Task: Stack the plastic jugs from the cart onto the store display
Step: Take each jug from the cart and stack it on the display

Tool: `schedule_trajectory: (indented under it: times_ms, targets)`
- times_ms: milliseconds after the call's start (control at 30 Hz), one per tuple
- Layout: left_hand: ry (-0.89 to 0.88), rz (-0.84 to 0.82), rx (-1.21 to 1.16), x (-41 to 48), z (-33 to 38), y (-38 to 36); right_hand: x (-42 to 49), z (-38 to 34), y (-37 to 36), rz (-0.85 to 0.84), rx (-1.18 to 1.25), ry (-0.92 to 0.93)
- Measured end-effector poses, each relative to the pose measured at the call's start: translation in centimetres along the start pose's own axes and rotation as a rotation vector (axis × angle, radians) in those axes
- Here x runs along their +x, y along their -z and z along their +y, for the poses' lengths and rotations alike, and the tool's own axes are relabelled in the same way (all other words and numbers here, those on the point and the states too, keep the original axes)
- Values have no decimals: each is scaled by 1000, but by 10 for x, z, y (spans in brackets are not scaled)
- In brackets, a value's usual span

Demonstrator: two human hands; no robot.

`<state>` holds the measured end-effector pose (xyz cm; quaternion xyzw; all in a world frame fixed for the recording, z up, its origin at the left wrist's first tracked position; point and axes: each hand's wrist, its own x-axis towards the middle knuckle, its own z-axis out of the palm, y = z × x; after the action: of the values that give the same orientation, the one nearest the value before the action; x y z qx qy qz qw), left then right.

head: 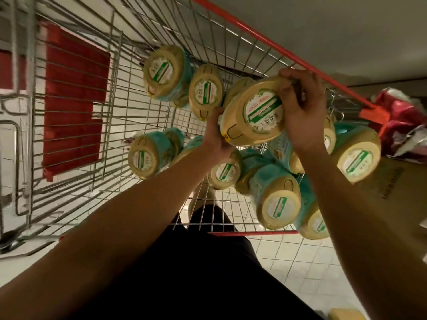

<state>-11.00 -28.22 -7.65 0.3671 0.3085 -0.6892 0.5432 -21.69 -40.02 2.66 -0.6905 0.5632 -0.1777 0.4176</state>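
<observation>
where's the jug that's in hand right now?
Head view, right of centre: the held jug sits between the left hand and the right hand, over the other jugs in the wire cart, near its red-trimmed right rim.

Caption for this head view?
Person's left hand and right hand grip a tan, teal-labelled plastic jug above other jugs in the wire shopping cart.

A crinkled red bag (402,116) sits beside a brown cardboard box (397,192), over pale floor tiles (300,262).
</observation>
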Motion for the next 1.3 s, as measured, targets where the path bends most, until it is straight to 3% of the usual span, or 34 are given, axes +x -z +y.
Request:
schedule_trajectory:
  times_ms: [167,367,500,733,833,933,1067,1167,1300]
  targets:
    - [-61,-123,33,-45,30,32,-48,-36,-5,42,72,-32]
    - [14,-321,211,-103,58,36,-102,-60,-8,55,175,-10]
    - [101,-434,285,-134,64,40,-139,-66,-1,119,339,-91]
    - [228,-337,473,-175,44,33,-221,-43,9,245,411,-285]
    - [314,-292,556,-192,18,28,-262,-37,18,361,516,-278]
    - [388,-209,647,-210,-22,21,-300,-23,37,449,564,-160]
    - [490,-186,824,-226,-84,12,-354,18,62,636,584,-370]
    - [513,-167,997,-237,-132,9,-395,46,83,708,500,-318]
    - [476,-137,1153,-248,-208,9,-456,82,112,801,599,-378]
